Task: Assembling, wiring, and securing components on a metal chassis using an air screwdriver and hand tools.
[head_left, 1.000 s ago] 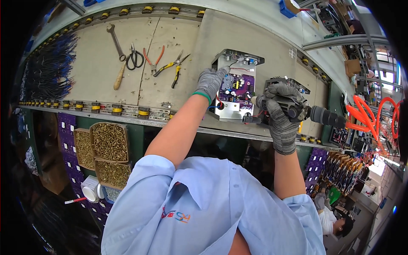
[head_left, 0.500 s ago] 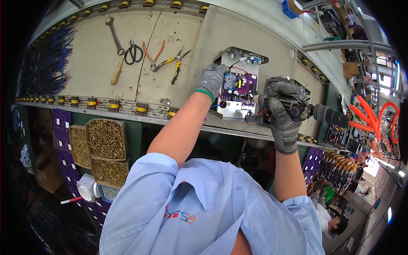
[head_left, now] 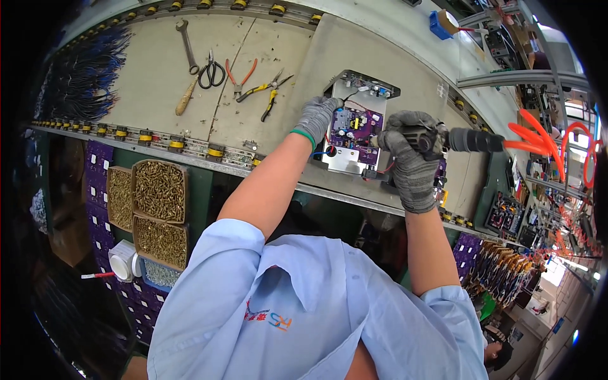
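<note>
We look down on a long grey bench (head_left: 158, 76) edged by a rail with yellow-and-black rollers (head_left: 177, 144). Since the earlier views our head has tipped, so the unit (head_left: 354, 126), an open metal tray holding a purple board, now sits lower and nearer the middle. Our gloved left hand (head_left: 315, 119) has stayed on the unit's left edge, fingers curled against it. Our gloved right hand (head_left: 410, 158) still wraps closed around the black driver (head_left: 465, 140), whose tip meets the unit's right side; orange hose (head_left: 532, 140) trails off to the right. Below the bench edge at left, three open bins (head_left: 158, 190) are filled with brass-coloured screws. On the bench beyond lie a wrench (head_left: 187, 45), scissors (head_left: 211, 71) and pliers (head_left: 269, 88).
</note>
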Demonstrator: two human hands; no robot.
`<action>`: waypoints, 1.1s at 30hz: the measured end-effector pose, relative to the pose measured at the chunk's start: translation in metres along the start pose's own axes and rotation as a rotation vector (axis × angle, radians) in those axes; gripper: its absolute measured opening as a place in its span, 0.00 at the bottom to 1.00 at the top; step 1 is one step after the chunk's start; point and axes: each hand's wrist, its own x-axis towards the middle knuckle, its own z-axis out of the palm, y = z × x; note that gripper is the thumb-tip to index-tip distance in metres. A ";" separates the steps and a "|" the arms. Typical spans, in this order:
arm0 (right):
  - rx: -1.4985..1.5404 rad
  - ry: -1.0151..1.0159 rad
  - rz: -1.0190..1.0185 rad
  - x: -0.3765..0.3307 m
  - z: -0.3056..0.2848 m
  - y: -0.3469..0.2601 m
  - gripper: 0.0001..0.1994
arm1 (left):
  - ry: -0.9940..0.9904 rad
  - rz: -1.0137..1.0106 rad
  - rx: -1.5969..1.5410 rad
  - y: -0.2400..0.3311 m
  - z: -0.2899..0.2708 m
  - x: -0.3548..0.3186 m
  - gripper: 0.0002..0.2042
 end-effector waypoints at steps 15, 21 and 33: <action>0.051 -0.188 -0.191 -0.008 -0.015 0.020 0.16 | -0.171 -0.063 -0.288 0.083 -0.086 -0.121 0.10; 0.027 -0.219 0.005 0.007 -0.023 0.011 0.14 | -0.224 0.064 -0.103 0.079 -0.065 -0.191 0.15; 0.553 -0.360 0.023 0.021 -0.027 -0.017 0.16 | -0.324 0.016 0.017 0.061 -0.018 -0.173 0.17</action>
